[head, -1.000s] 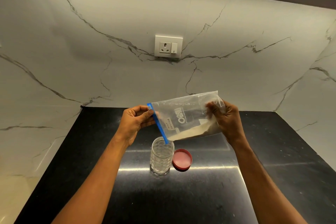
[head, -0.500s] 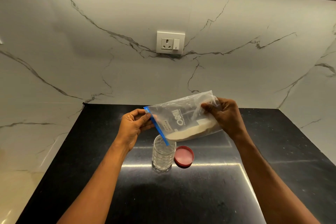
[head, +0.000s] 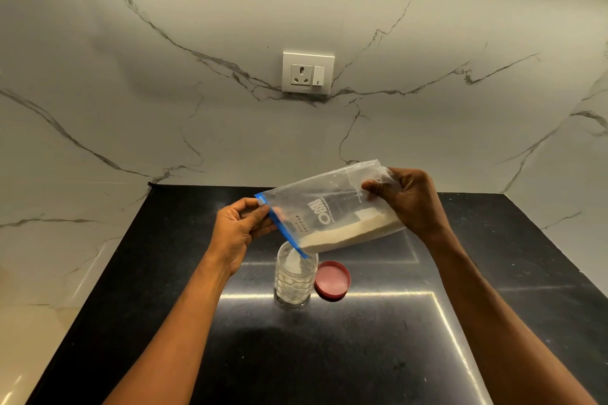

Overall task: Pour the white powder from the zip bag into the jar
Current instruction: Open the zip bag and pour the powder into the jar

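Tilted steeper since before, zip bag (head: 332,210), gripped by left hand (head: 238,232) and right hand (head: 409,200), could spill powder (head: 348,233) beside jar (head: 295,276).

Both arms reach forward — left hand (head: 241,233) pinching, right hand (head: 409,204) raised, clutching.

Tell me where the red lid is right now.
In the head view, the red lid lies on the black counter just right of the jar, below the tilted bag.
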A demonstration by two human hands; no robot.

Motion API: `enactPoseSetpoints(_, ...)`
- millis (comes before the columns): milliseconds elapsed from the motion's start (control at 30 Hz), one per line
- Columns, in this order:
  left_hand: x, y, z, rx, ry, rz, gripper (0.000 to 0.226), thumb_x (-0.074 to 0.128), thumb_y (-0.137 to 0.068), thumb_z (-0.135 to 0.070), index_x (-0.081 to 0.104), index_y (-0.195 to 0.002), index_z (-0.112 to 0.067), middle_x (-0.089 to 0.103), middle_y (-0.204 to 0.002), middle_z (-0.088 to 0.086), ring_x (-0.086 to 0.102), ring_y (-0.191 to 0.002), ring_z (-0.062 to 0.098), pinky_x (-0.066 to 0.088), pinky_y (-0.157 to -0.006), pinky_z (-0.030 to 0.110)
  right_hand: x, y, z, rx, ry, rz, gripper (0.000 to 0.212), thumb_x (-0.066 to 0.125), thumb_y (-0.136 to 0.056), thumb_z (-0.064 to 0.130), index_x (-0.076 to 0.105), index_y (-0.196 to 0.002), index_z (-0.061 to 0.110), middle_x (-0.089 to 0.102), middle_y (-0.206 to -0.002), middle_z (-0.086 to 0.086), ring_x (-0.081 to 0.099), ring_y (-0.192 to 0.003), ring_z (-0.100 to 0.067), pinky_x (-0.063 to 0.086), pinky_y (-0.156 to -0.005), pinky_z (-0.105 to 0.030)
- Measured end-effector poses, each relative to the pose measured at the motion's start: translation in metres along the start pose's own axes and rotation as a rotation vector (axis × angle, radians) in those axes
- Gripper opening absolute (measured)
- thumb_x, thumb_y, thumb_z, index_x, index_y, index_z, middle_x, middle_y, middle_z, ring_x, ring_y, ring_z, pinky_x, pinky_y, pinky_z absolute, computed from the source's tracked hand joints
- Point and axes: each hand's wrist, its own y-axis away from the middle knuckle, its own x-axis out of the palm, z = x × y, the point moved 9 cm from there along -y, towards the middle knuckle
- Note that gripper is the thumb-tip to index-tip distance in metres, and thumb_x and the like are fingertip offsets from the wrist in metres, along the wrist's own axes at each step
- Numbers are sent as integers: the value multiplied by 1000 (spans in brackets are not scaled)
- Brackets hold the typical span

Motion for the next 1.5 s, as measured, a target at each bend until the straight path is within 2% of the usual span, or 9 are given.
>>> enactPoseSetpoints(133,3,0,-3,7,-15,10,27,68,-82,-20,69,-106,-7,77,-103,13,75,-97,30,63,-74,32,-2,1,-3,6,-11,-18,27,68,-79,40,76,-82,14,75,-85,-6,70,-72,-18,54,-60,-23)
enactPoseSetpoints(300,2,0,-2,5,-8,0,26,69,-81,-20,70,-105,-8,77,-102,14,76,-95,30,63,-72,30,-2,1,-7,27,-11,-18,32,68,-78,42,76,-80,10,75,-84,-7,70,-73,-21,58,-63,-37)
enactPoseSetpoints(567,5,-2,-3,13,-14,10,28,70,-81,-20,69,-106,-7,77,-103,14,75,-96,30,63,-74,32,-5,3,-11,43,-15,-16,31,68,-77,40,76,-82,10,74,-87,-7,70,-76,-21,60,-64,-38)
enactPoseSetpoints(733,6,-4,-4,13,-17,18,28,69,-81,-20,69,-106,-7,77,-104,13,75,-97,31,63,-75,34,-7,4,-11,42,-42,-34,29,68,-77,40,75,-85,14,74,-87,-5,70,-75,-18,58,-62,-30)
enactPoseSetpoints(833,6,-4,-5,14,-3,25,27,69,-82,-19,69,-106,-7,77,-104,14,75,-98,31,63,-75,34,-7,4,-11,42,-47,-47,21,69,-78,39,73,-82,19,72,-84,0,69,-73,-11,57,-60,-23)
enactPoseSetpoints(933,7,-4,-6,23,9,26,26,69,-82,-19,69,-105,-8,77,-104,14,75,-97,31,63,-75,33,-7,3,-9,30,-58,-53,18,70,-79,34,73,-82,17,72,-84,2,68,-71,-4,55,-58,-17)
enactPoseSetpoints(1167,6,-4,-7,27,31,13,22,68,-82,-19,70,-102,-10,77,-103,13,75,-97,31,63,-74,33,-7,-2,0,-28,-18,-62,34,67,-76,47,74,-81,14,73,-82,2,69,-70,-10,57,-59,-23)
enactPoseSetpoints(1333,7,-3,-6,20,28,16,23,68,-82,-19,69,-104,-9,77,-104,14,75,-97,31,63,-75,34,-9,-2,-3,-22,-13,-84,30,68,-77,46,74,-77,16,73,-81,1,68,-71,-7,55,-59,-19)
enactPoseSetpoints(1500,6,-2,-7,25,24,15,25,69,-82,-20,69,-104,-9,77,-104,13,75,-97,31,63,-74,33,-8,1,-4,-16,-63,-108,25,69,-79,40,73,-81,15,73,-81,1,69,-69,-5,54,-56,-15)
